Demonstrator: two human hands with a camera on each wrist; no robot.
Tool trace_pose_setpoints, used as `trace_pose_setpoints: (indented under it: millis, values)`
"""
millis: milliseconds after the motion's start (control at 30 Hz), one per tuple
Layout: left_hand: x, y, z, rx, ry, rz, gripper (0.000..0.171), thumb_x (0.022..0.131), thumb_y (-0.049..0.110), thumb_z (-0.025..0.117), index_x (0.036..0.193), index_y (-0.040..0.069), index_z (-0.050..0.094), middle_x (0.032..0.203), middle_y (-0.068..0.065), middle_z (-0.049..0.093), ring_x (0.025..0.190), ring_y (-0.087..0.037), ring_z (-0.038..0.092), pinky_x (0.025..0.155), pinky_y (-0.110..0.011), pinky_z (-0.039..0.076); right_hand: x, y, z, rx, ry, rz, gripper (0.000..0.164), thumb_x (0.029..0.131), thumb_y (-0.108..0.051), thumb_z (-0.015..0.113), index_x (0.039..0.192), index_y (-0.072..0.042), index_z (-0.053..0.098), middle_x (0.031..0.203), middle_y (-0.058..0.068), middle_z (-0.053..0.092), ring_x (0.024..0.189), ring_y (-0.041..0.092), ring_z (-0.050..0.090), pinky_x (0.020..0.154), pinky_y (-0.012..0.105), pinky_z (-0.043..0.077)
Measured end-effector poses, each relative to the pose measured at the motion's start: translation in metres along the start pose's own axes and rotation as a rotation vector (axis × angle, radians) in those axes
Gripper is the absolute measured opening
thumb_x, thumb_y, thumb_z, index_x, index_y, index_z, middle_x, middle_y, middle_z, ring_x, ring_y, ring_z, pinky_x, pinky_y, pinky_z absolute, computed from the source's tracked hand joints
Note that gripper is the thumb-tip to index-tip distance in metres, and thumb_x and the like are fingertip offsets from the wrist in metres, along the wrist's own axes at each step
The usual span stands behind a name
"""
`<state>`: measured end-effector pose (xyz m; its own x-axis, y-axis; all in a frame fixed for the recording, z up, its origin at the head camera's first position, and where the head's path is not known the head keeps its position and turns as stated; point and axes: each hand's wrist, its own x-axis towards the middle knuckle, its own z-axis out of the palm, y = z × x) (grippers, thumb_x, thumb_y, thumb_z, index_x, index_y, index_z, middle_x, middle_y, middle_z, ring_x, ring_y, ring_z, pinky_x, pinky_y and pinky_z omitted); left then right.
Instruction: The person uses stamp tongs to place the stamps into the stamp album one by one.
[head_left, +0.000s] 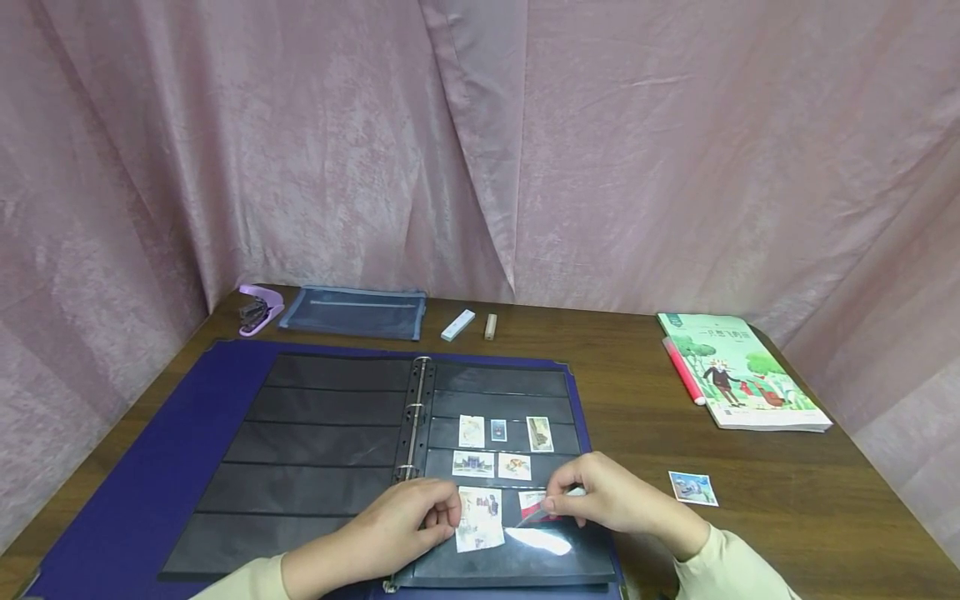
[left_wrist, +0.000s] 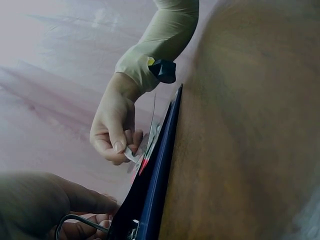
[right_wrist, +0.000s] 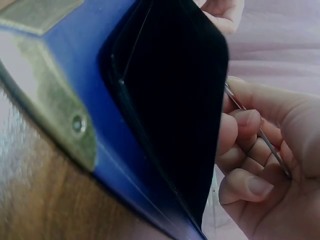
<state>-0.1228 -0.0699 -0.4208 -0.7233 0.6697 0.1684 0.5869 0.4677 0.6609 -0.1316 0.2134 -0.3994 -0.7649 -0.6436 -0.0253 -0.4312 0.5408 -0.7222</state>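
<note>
A stamp album (head_left: 517, 567) lies open with black pocketed pages. My right hand (head_left: 600, 496) is over the right page, pinching slim metal tweezers (right_wrist: 270, 145) between thumb and fingers. The tweezers slant down to the page beside a red and white stamp (head_left: 531, 503), which the fingers partly cover. My left hand (head_left: 408, 521) rests at the page's inner side, fingers loosely bent, fingertips right at the edge of a large pale stamp (head_left: 480, 521). Smaller stamps sit in the rows above, among them a building stamp (head_left: 473, 464) and a tall brownish stamp (head_left: 539, 434).
A loose bluish stamp (head_left: 693, 488) lies on the wood right of the album. Farther back are a green book (head_left: 750, 367), a red marker (head_left: 683, 372), a lilac stapler (head_left: 262, 310), a mesh pouch (head_left: 356, 314) and two small blocks. Metal binder rings (head_left: 413, 409) stand up along the spine.
</note>
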Motion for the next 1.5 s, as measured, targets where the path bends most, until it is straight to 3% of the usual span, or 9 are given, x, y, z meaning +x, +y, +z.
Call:
trace_pose_setpoints:
  millis: [367, 633, 1033, 1500]
  values:
    - [0.000, 0.000, 0.000, -0.012, -0.002, -0.005, 0.020, 0.076, 0.007, 0.065, 0.075, 0.023, 0.053, 0.070, 0.017, 0.048, 0.064, 0.004, 0.043, 0.059, -0.013, 0.040, 0.001, -0.001, -0.002, -0.018, -0.058, -0.046, 0.019, 0.086, -0.028, 0.057, 0.074, -0.015, 0.065, 0.059, 0.003, 0.059, 0.048, -0.005, 0.047, 0.050, 0.014, 0.040]
    - [-0.001, 0.000, 0.000, -0.016, -0.008, -0.011, 0.020, 0.075, 0.008, 0.066, 0.075, 0.023, 0.053, 0.069, 0.017, 0.047, 0.064, 0.004, 0.043, 0.059, -0.013, 0.039, 0.003, -0.001, -0.001, -0.035, -0.094, -0.017, 0.019, 0.085, -0.028, 0.059, 0.072, -0.016, 0.064, 0.062, 0.001, 0.061, 0.046, -0.003, 0.049, 0.054, 0.013, 0.041]
    - [0.000, 0.000, 0.000, -0.032, -0.018, -0.007, 0.020, 0.077, 0.007, 0.065, 0.075, 0.022, 0.052, 0.069, 0.016, 0.047, 0.064, 0.005, 0.043, 0.058, -0.013, 0.040, 0.006, 0.001, -0.010, 0.025, -0.176, -0.004, 0.021, 0.084, -0.028, 0.061, 0.071, -0.012, 0.064, 0.062, 0.011, 0.060, 0.046, -0.004, 0.047, 0.046, 0.015, 0.040]
    - [-0.001, 0.000, 0.000, -0.030, -0.014, -0.005, 0.021, 0.076, 0.005, 0.064, 0.074, 0.023, 0.053, 0.069, 0.016, 0.048, 0.064, 0.005, 0.043, 0.059, -0.013, 0.040, 0.007, 0.002, -0.011, -0.007, -0.121, 0.005, 0.019, 0.086, -0.031, 0.058, 0.078, -0.016, 0.066, 0.064, 0.003, 0.062, 0.046, 0.001, 0.050, 0.047, 0.014, 0.038]
